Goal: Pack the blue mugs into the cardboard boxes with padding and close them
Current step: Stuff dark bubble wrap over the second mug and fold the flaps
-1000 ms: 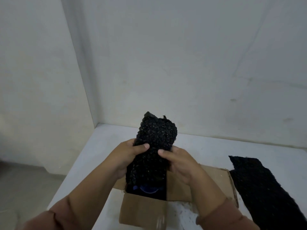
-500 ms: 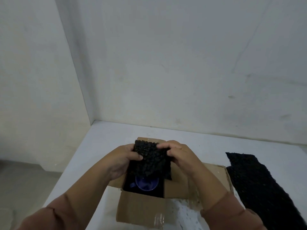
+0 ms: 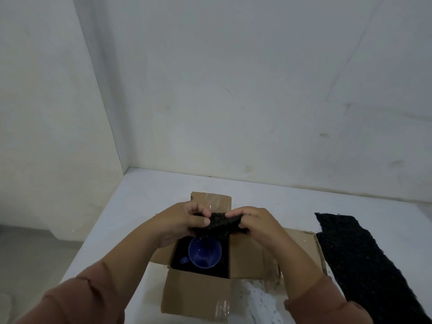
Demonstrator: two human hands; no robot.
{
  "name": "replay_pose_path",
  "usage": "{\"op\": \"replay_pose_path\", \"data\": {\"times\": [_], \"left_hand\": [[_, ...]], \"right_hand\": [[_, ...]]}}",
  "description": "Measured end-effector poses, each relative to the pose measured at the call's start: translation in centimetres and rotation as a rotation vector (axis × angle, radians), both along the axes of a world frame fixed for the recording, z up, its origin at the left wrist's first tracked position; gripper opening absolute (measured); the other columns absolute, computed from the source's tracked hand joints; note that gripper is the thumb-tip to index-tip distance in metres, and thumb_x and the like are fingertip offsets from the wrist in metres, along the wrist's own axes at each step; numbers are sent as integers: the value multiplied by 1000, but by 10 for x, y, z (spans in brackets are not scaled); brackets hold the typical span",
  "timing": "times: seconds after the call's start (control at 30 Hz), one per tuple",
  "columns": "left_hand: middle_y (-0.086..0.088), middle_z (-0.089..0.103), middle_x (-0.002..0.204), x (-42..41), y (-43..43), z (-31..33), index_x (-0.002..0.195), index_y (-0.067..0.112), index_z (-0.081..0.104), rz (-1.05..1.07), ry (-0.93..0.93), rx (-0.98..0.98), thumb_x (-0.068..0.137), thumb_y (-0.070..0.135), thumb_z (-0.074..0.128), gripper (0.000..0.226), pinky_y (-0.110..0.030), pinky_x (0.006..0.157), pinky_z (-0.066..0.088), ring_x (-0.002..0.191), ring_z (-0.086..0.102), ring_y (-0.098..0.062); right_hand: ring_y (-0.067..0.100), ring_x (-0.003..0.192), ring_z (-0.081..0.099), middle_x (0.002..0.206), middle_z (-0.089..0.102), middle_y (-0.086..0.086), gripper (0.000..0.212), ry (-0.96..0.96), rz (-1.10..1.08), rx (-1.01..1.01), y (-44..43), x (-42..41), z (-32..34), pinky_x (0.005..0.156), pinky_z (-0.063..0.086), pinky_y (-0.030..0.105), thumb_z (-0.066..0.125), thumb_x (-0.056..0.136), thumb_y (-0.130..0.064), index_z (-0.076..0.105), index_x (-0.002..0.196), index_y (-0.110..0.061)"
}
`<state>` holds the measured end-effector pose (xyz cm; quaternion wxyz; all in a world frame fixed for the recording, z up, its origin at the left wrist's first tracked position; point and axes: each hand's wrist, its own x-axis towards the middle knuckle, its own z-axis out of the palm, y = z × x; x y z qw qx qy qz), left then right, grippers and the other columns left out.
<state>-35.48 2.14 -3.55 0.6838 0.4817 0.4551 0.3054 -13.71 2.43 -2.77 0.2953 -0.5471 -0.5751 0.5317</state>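
Both hands clamp bunched black padding (image 3: 221, 224) above the open box (image 3: 196, 298).

The left hand (image 3: 180, 224) and right hand (image 3: 254, 224) each grip one end of the padding, thumb and curled fingers closed on it, over the far side of the box opening. The blue mug (image 3: 204, 252) stands upright inside the box, mouth up, handle toward the near left, with dark lining around it. The visible box flaps are folded outward. The box rests on the white table (image 3: 149, 195). A second black sheet (image 3: 355, 253) lies flat on the table just beside the right flap; contact cannot be determined.
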Motion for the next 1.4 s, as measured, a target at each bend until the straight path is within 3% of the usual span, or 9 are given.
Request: {"op": "replay_pose_path", "data": {"times": [0.13, 0.3, 0.5, 0.6, 0.67, 0.87, 0.97, 1.13, 1.4], "left_hand": [[3, 61, 90, 18, 6, -13, 88, 27, 48, 17, 581, 314, 72, 16, 73, 31, -26, 67, 46, 79, 59, -13], [5, 55, 75, 42, 12, -31, 84, 24, 49, 69, 854, 581, 78, 15, 57, 14, -24, 59, 44, 68, 56, -14], [-6, 59, 105, 44, 11, -53, 107, 16, 55, -29, 918, 726, 87, 12, 52, 20, -25, 72, 35, 83, 42, -12], [13, 52, 81, 40, 5, -50, 79, 39, 46, -132, 784, 731, 85, 19, 40, 22, -31, 66, 40, 69, 41, -7], [13, 50, 78, 38, 3, -53, 74, 36, 35, -229, 896, 840, 85, 21, 39, 19, -28, 63, 40, 71, 50, -9], [-2, 63, 106, 36, -2, -54, 101, 16, 53, -285, 1196, 1064, 86, 19, 46, 17, -29, 90, 34, 102, 53, -22], [2, 70, 91, 37, -9, -48, 92, 18, 62, -261, 1243, 1156, 74, 22, 62, 19, -26, 82, 45, 88, 64, -20], [-6, 58, 122, 43, -3, -50, 120, 15, 50, -326, 1337, 1040, 93, 22, 36, 31, -31, 101, 30, 117, 47, -24], [-7, 60, 113, 48, 5, -49, 109, 15, 57, -419, 1440, 1026, 91, 15, 38, 26, -36, 93, 33, 109, 49, -27]], "right_hand": [[5, 75, 62, 77, 68, -12, 22, -185, 19, 38, -4, 0, 1, 67, 48, 19, 65, 68, -46, 71, 73, -25], [9, 74, 45, 92, 44, -8, 22, -662, 42, 252, -20, -24, -15, 52, 27, 15, 61, 78, -19, 45, 88, -31], [21, 77, 48, 101, 55, 9, 30, -958, 147, 530, -42, -41, -36, 61, 35, 31, 46, 78, -12, 51, 108, -15], [27, 81, 55, 99, 57, 11, 28, -1056, 197, 618, -49, -45, -41, 61, 32, 33, 48, 80, -10, 51, 108, -14], [28, 89, 53, 105, 56, 13, 29, -1082, 224, 621, -50, -47, -45, 68, 34, 34, 43, 86, -11, 48, 114, -12], [27, 90, 55, 103, 60, 12, 22, -1103, 262, 557, -48, -49, -38, 68, 31, 33, 39, 90, -12, 52, 108, -11], [27, 88, 56, 99, 63, 10, 14, -1131, 337, 519, -45, -49, -30, 69, 27, 34, 46, 86, -11, 56, 96, -11], [30, 89, 56, 100, 64, 12, 15, -1169, 394, 506, -48, -53, -32, 70, 29, 36, 45, 86, -6, 56, 96, -9], [32, 99, 50, 108, 56, 14, 20, -1242, 436, 608, -44, -41, -33, 78, 30, 39, 48, 85, -9, 58, 102, -7]]}}
